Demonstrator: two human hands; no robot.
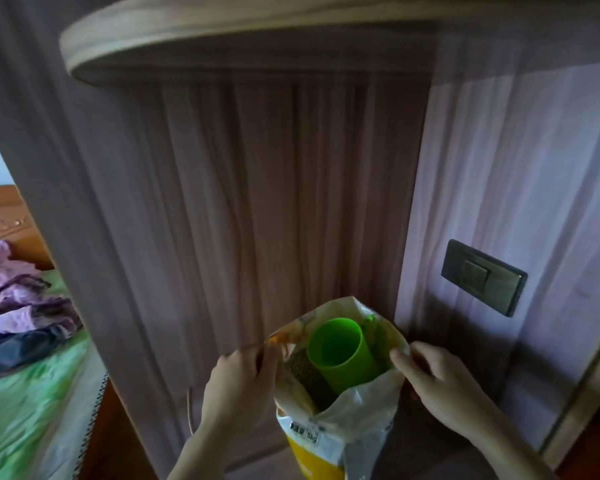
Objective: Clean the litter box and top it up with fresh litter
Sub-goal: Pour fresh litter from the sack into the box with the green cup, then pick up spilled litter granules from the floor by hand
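Note:
A white and yellow litter bag [340, 434] marked 5kg stands open in front of me, low in the view. A green plastic cup [340, 355] lies tilted inside it on dark litter [305, 374]. My left hand [236, 379] pinches the left edge of the bag's mouth. My right hand [433, 386] grips the right edge, and the two hold the mouth spread apart. The litter box is not in view.
A wooden cabinet panel [257, 202] rises right behind the bag under a curved shelf [222, 32]. A dark wall switch [482, 277] sits on the right panel. At left is a bed with a green sheet [21, 393] and piled clothes [18, 306].

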